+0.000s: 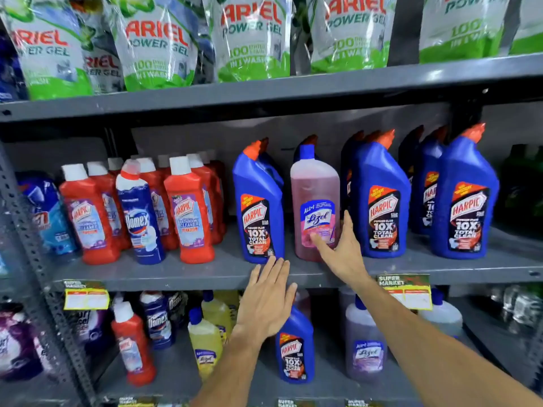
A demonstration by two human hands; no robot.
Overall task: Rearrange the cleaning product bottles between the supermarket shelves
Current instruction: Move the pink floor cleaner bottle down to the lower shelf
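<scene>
A pink Lizol bottle (315,201) with a blue cap stands on the middle shelf (182,274) between blue Harpic bottles (258,207). My right hand (342,251) is spread open against its lower right side, thumb on the label, fingers not closed around it. My left hand (267,301) is flat and open just below the shelf edge, fingertips close to the base of the left blue Harpic bottle. Another blue Harpic bottle (295,348) stands on the lower shelf, under my left hand.
Red Harpic bathroom cleaner bottles (191,212) and a Domex bottle (141,215) fill the middle shelf's left. More blue Harpic bottles (467,201) stand at right. Ariel pouches (249,39) line the top shelf. Yellow Lizol (205,342) and purple Lizol (365,348) bottles stand below.
</scene>
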